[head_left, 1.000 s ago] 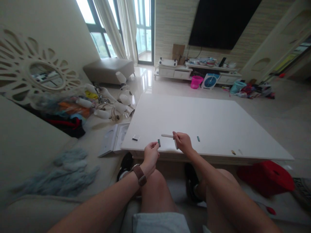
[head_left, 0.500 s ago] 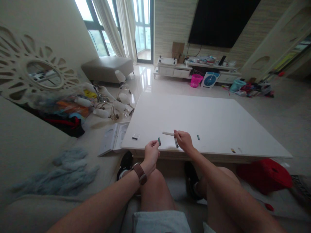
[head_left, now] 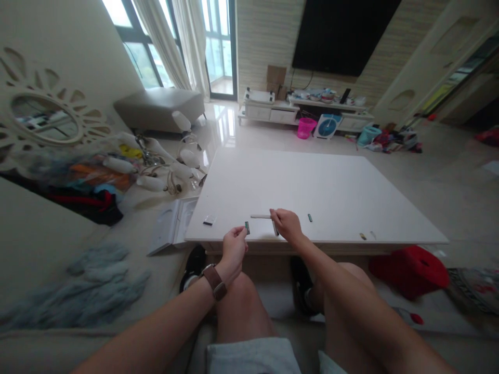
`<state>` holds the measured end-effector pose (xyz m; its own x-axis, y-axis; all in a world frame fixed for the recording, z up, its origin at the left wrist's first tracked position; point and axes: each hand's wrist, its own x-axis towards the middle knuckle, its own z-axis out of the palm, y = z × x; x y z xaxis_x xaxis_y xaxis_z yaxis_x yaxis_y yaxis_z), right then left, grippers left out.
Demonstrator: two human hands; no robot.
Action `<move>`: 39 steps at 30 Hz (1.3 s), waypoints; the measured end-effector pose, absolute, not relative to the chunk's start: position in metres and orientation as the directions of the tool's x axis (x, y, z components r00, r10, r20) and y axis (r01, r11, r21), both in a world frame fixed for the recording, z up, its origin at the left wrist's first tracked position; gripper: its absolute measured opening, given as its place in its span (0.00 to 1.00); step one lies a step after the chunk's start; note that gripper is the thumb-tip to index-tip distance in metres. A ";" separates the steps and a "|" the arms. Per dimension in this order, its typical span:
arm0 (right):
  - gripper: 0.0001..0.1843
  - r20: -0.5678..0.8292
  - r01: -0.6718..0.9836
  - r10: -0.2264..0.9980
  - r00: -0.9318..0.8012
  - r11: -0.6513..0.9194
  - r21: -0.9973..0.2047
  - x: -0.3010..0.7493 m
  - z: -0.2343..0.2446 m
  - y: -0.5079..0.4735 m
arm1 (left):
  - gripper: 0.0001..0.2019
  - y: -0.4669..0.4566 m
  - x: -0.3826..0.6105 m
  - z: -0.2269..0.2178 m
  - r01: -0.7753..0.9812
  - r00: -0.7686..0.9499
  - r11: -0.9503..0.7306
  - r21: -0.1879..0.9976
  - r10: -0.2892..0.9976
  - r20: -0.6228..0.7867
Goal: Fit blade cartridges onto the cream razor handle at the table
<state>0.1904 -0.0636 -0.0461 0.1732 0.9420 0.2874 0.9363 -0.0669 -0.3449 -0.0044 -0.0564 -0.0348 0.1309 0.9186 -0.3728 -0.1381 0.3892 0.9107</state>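
My left hand (head_left: 234, 244) is closed, pinching a small green and black piece like a circuit board (head_left: 247, 227) just above the table's near edge. A thin, flat, pale stick (head_left: 260, 216) points leftward from my right hand (head_left: 287, 223), whose fingers are wrapped around one end. Partly hidden below that hand is a narrow dark and silver object (head_left: 276, 229) on the white table (head_left: 304, 182). To its right lies another small green piece (head_left: 310, 217). A clear case with a dark strip (head_left: 208, 221) rests near the table's left corner.
Small yellow and black bits (head_left: 363, 236) lie near the table's front right edge. A white open box (head_left: 166, 226) stands left of the table, with a lamp fixture (head_left: 181, 169) behind it. A red object (head_left: 413, 270) sits at the right, beside my legs.
The whole scene has shifted slightly left in view as the camera turned right. Both hands keep their holds; the stick stays pointed left, close to the small green piece.
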 end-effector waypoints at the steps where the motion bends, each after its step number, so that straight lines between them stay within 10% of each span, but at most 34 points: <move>1: 0.31 0.293 0.930 0.938 0.184 -0.070 -0.361 0.190 -0.045 -0.064 | 0.19 -0.056 -0.004 -0.034 -0.143 0.128 0.384 0.912 0.921 -0.368; 39: 0.27 0.279 0.893 0.959 0.046 0.086 -0.442 0.164 -0.054 -0.064 | 0.18 -0.057 -0.004 -0.034 -0.152 0.120 0.400 0.904 0.915 -0.384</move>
<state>0.1637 -0.0644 -0.0543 0.0457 0.9591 0.2794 0.8931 0.0861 -0.4416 -0.0039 -0.0565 -0.0338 0.1203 0.9153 -0.3844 -0.1519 0.3997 0.9040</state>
